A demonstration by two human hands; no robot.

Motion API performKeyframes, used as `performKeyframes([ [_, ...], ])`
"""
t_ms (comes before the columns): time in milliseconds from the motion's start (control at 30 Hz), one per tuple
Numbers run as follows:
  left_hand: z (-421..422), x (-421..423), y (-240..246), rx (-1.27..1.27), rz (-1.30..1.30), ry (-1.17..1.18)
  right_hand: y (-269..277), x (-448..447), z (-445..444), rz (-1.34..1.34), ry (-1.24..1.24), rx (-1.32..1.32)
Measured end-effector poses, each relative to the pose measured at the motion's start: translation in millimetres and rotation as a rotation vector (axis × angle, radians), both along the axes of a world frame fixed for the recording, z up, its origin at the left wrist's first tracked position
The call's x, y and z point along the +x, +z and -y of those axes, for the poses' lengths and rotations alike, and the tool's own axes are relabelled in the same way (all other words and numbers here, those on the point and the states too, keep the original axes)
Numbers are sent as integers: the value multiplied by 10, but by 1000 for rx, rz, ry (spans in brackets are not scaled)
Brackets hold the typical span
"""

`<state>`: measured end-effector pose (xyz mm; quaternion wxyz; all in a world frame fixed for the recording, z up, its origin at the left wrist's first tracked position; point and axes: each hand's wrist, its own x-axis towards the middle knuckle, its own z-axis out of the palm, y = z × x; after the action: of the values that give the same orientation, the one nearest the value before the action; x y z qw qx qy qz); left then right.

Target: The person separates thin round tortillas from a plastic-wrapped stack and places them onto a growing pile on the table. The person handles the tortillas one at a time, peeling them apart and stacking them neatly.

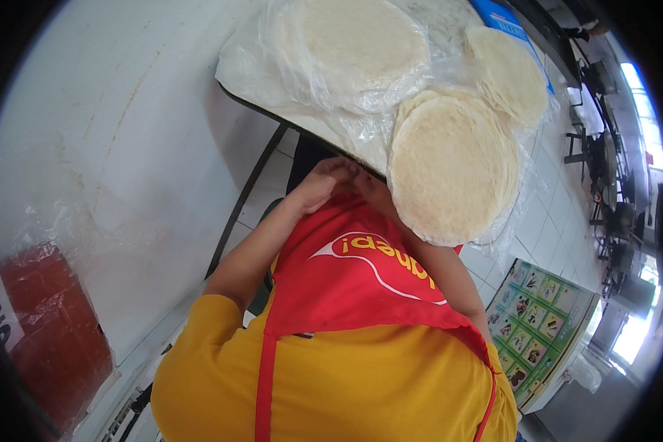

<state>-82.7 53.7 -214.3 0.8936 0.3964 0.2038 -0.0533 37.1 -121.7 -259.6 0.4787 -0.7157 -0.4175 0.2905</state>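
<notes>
My left hand (325, 181) is just below the table's front edge, its fingers curled at the upper part of my red apron (359, 265). Close beside it is my right hand (371, 187), partly in shadow and partly hidden by the table edge. The fingers of both hands meet or nearly meet; whether they grip the apron cloth is not clear. On the table, a stack of thin round flatbreads (453, 168) overhangs the edge above my right forearm. A second stack (359, 44) lies under clear plastic film, and a smaller stack (508, 74) lies behind at the right.
A blue printed packet (511, 25) lies at the table's far right. A white wall (116, 138) stands at the left, with a red-brown plastic-wrapped item (55, 331) at lower left. A green cabinet with pictures (536, 331) stands at the right. Another person's hand (598, 29) shows at the upper right.
</notes>
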Motion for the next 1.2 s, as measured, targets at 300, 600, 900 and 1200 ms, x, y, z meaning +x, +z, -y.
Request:
performKeyframes([
  [300, -152, 46, -87, -678, 146, 13, 110, 96, 39, -303, -199, 33],
  [600, -207, 157, -195, -786, 165, 8, 318, 395, 264, -619, -344, 55],
  [900, -12, 290, 62, 384, -81, 175, 286, 335, 489, -739, -519, 115],
  [1200, -463, -199, 971, 969, -116, -603, 237, 93, 1930, -684, -1203, 257],
])
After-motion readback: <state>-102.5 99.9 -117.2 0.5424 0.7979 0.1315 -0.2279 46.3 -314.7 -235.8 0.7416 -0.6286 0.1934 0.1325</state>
